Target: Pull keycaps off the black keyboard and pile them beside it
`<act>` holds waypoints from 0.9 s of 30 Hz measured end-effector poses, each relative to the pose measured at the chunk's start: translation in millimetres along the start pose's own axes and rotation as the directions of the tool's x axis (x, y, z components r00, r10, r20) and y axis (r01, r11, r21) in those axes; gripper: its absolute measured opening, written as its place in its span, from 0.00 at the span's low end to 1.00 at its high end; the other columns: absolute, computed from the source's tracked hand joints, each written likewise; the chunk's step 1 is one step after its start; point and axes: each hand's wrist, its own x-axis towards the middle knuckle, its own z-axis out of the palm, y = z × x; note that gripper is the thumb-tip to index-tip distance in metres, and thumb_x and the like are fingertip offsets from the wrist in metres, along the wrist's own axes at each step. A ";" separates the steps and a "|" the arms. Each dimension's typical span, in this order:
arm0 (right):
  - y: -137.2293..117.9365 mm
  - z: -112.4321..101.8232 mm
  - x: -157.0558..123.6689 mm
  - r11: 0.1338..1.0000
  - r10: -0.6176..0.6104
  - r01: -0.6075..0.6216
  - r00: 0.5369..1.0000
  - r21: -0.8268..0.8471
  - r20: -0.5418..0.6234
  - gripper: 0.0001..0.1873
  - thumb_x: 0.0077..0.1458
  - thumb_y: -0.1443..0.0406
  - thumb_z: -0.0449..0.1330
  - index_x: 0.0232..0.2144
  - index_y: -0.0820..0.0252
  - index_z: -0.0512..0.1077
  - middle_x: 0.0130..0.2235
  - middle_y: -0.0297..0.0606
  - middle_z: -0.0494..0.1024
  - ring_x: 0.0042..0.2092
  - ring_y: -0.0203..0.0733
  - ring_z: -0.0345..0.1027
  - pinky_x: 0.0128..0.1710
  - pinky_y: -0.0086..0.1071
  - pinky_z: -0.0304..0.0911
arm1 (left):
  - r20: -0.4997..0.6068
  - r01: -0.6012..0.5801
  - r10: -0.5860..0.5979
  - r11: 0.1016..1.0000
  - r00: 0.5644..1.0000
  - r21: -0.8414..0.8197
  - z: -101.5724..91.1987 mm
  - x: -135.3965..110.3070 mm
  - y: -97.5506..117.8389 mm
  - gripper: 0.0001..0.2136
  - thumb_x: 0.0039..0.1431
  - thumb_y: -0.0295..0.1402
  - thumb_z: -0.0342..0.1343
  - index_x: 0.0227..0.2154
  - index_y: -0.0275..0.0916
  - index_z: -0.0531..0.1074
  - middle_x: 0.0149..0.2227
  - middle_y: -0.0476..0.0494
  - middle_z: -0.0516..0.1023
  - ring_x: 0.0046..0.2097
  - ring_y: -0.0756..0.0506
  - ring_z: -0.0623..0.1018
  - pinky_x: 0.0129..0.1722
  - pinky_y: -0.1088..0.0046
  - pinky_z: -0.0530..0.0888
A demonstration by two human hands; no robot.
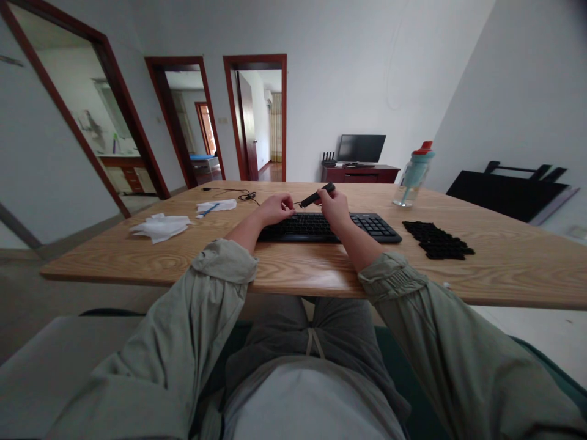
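A black computer keyboard (298,227) lies in front of me on the wooden table. My right hand (334,206), above its back edge, is closed round a short black stick-shaped tool (317,195) that slants down to the left, with something thin at its lower end. My left hand (276,209) is over the keyboard's left part, thumb and fingers pinched together beside that lower end. Whatever is between the left fingertips is too small to make out. The hands and wrists cover some of the keys.
Left on the table (151,263) are crumpled white tissues (161,227), a blue thin-handled item (208,210) on white paper, and a coiled black cable (247,195). To the right lie black strip-like pieces (435,239) and a clear bottle (413,174) with a red cap.
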 end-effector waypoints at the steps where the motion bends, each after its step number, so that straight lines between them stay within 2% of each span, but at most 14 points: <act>1: -0.5 -0.1 -0.5 1.000 0.003 -0.003 1.000 0.000 0.004 0.19 0.50 0.50 0.56 0.29 0.62 0.70 0.27 0.39 0.76 0.27 0.37 0.67 0.29 0.30 0.61 | -0.014 0.001 -0.001 1.000 1.000 0.001 0.1 0.1 -0.1 0.06 0.50 0.34 0.59 0.30 0.37 0.72 0.30 0.47 0.76 0.31 0.49 0.73 0.32 0.73 0.68; 12: -6.3 -0.9 -1.8 0.999 0.053 -0.053 0.998 -0.002 0.018 0.16 0.50 0.53 0.55 0.24 0.61 0.69 0.24 0.39 0.75 0.26 0.38 0.65 0.26 0.30 0.59 | -0.069 -0.016 0.015 1.000 0.997 -0.016 0.6 1.6 -3.4 0.07 0.51 0.31 0.59 0.33 0.36 0.73 0.34 0.46 0.78 0.31 0.50 0.74 0.32 0.74 0.69; 16: -6.5 -1.2 -2.4 0.998 0.058 -0.058 0.998 -0.008 0.012 0.16 0.51 0.53 0.55 0.23 0.60 0.68 0.23 0.38 0.74 0.25 0.38 0.64 0.25 0.31 0.58 | -0.055 -0.026 0.026 1.000 0.998 -0.017 0.7 1.3 -2.2 0.08 0.51 0.31 0.59 0.35 0.35 0.74 0.35 0.44 0.79 0.32 0.51 0.74 0.33 0.74 0.70; 22: -8.6 -1.9 -5.6 0.999 0.028 -0.027 0.999 -0.027 0.035 0.15 0.51 0.54 0.54 0.22 0.59 0.68 0.22 0.36 0.72 0.25 0.37 0.63 0.26 0.31 0.58 | 0.069 -0.022 0.037 0.980 0.997 -0.199 5.3 2.1 0.2 0.15 0.49 0.32 0.60 0.42 0.35 0.74 0.35 0.43 0.80 0.33 0.50 0.76 0.34 0.73 0.72; 27: -8.4 -1.2 -6.5 0.999 0.034 -0.032 0.998 -0.037 0.049 0.15 0.50 0.54 0.54 0.22 0.59 0.68 0.21 0.35 0.71 0.24 0.37 0.62 0.24 0.30 0.56 | 0.268 0.194 -0.078 0.876 0.960 -0.442 8.5 -0.3 10.6 0.17 0.49 0.30 0.60 0.44 0.35 0.71 0.34 0.42 0.81 0.30 0.50 0.76 0.32 0.73 0.71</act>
